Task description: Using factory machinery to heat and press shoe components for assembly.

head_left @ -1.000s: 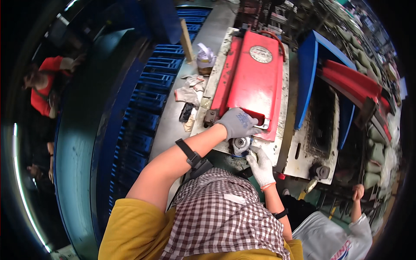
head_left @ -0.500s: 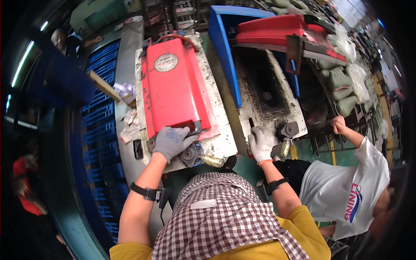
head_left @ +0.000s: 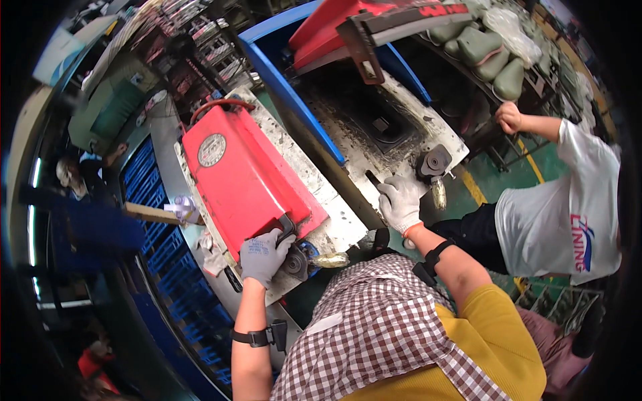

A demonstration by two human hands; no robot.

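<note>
My left hand, in a grey glove, is closed on the dark handle at the near end of a red metal cover. This cover is down on its pale, stained base plate. Beside the hand are a dark round knob and a foil-wrapped lever. My right hand, in a white glove, rests on the near edge of the neighbouring base plate, by a dark slot, its fingers extended. A blackened recess lies exposed in that plate, under a raised red cover.
Blue side panels flank the right station; a second knob stands at its corner. A co-worker in a white shirt reaches toward racks of green-grey moulded pieces. Left are a blue slatted conveyor and another person.
The view has tilted and swung, so both stations appear slanted. My left hand stays on the handle and my right hand on the plate edge; both covers keep their positions.
</note>
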